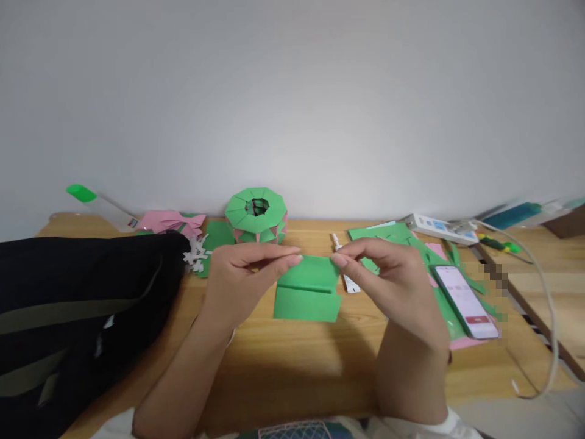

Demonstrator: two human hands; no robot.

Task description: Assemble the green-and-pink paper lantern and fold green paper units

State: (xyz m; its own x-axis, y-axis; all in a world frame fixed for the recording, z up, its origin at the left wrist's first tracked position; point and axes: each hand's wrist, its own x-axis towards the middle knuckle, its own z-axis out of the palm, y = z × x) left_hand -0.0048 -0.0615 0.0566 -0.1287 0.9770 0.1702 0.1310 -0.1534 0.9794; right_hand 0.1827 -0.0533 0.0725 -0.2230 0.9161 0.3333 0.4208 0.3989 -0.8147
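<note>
At frame centre, green paper, dark fold line across middle, raised over worktop. Left hand pinches its upper left corner; right hand pinches upper right corner likewise. Left of frame's centre, behind left hand, green-and-pink ring. Right of paper, white tube, partly hidden by right hand. Toward frame's right, phone. Lower left, black bag.

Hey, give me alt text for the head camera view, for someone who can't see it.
A person's left hand and right hand pinch the far corners of a small green paper sheet over a wooden table. Behind stands a ring-shaped green-and-pink paper ornament; a black bag lies left, a lit smartphone right.
</note>
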